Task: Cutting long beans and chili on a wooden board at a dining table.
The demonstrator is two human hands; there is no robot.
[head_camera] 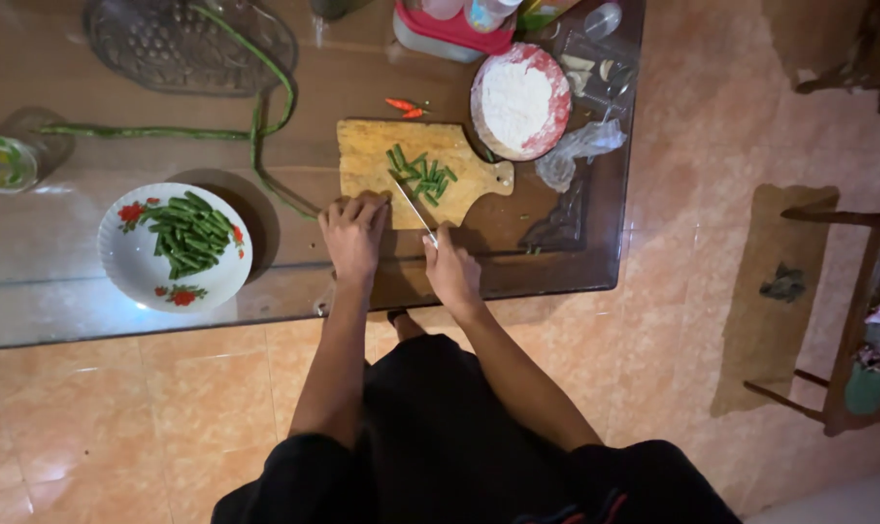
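A wooden cutting board [377,146] lies on the glass table [61,281] with a small heap of cut green bean pieces [421,173] on it. My right hand [451,267] grips a knife [413,206] whose blade points up onto the board toward the pieces. My left hand [353,233] rests with curled fingers on the board's near edge, beside the end of a long green bean [265,146] that trails off to the left across the table.
A white flowered plate [129,262] of cut beans stands at the left. Two red chillies [405,106] lie above the board. A round bowl of white flour [519,100], a plastic bag [581,150] and containers crowd the far right. A wooden chair [847,320] stands on the tiled floor.
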